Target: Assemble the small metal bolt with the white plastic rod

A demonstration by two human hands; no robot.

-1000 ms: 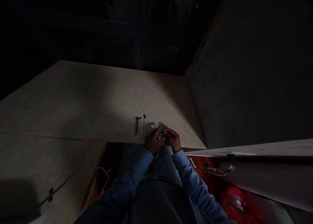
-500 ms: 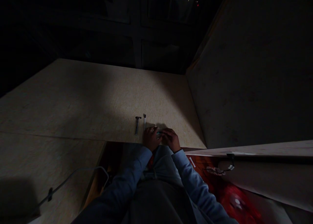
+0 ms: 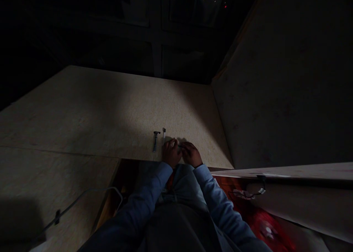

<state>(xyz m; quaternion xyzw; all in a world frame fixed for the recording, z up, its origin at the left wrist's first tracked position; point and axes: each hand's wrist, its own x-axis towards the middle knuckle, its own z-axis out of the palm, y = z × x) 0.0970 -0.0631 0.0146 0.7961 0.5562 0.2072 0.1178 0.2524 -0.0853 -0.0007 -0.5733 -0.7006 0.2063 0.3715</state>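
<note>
My left hand (image 3: 171, 153) and my right hand (image 3: 191, 154) are close together over the near edge of the pale tabletop (image 3: 132, 97). Their fingers are curled around a small dark object (image 3: 180, 146), mostly hidden and too dim to name. Left of my hands lies a razor (image 3: 155, 141) with its head pointing away from me. Between it and my left hand is a thin pale strip with a dark tip (image 3: 164, 130); its near end goes out of sight by the hand.
A grey cable (image 3: 82, 195) runs across the lower-left surface. On the right stands a tall dark panel (image 3: 281, 90). Below it are a red bag (image 3: 268, 230) and a black cord (image 3: 259, 191). A dark window frame (image 3: 157, 57) is at the back.
Both hands stay together with small finger shifts. The bluish part of the object that showed between them is now mostly covered. The whole view has shifted slightly.
</note>
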